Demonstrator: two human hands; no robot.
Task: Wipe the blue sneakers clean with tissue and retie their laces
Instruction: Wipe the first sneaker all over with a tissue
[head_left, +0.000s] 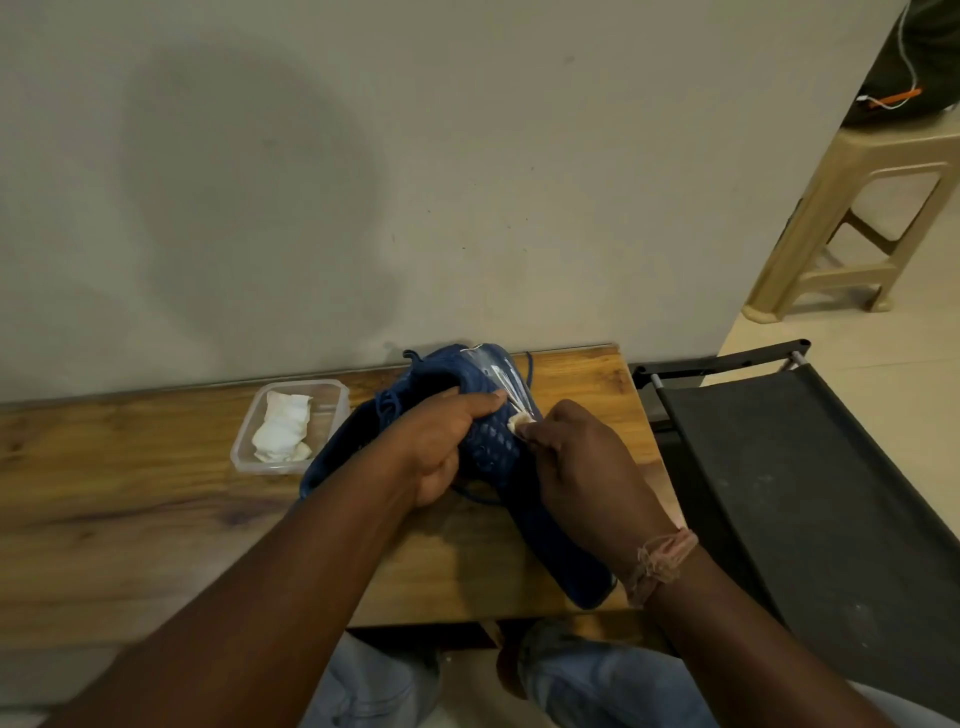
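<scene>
We clamp the blue sneaker (483, 415) with our left hand (441, 441) to steady it while our right hand (582, 467), at 3 o'clock, pinches the tissue (519, 422) against its side.

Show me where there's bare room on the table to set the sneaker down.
Bare wood lies left of the plastic container, running to the table front edge. Crowded: the right end, where both hands, left and right, work the blue sneakers.

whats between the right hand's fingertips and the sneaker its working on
In the head view, a small wad of tissue sits pinched in the right hand, pressed against the blue sneaker that the left hand holds.
</scene>
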